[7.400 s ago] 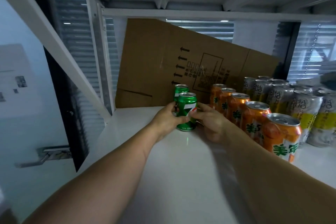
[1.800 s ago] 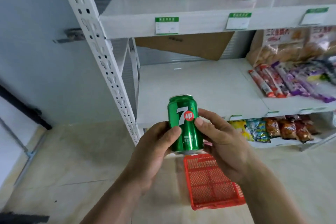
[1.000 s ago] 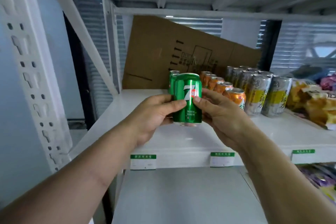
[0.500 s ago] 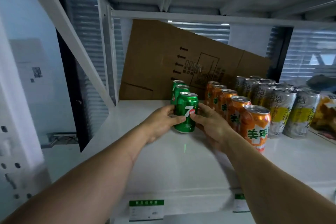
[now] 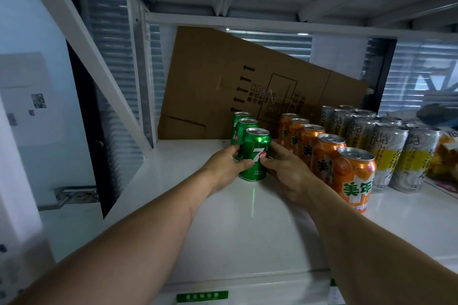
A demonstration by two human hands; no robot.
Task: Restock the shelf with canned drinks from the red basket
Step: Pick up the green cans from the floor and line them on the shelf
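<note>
Left hand [image 5: 226, 166] and right hand [image 5: 285, 171] both curled around front green aluminium soft-drink can [image 5: 255, 155], thumbs meeting across the printed logo. Can upright, base apparently down on white metal shelf [image 5: 247, 230], directly in front of two matching green cans [image 5: 241, 125]; two-handed hold judged to square the label forward and keep the file straight. Both forearms extended well into the bay, wrists low over the shelf. Row of orange drink cans [image 5: 329, 158] just beside on the right, silver-and-yellow tall cans [image 5: 386, 153] beyond. Flattened brown cardboard sheet [image 5: 247, 82] leaning against the back. Red basket not in view.
</note>
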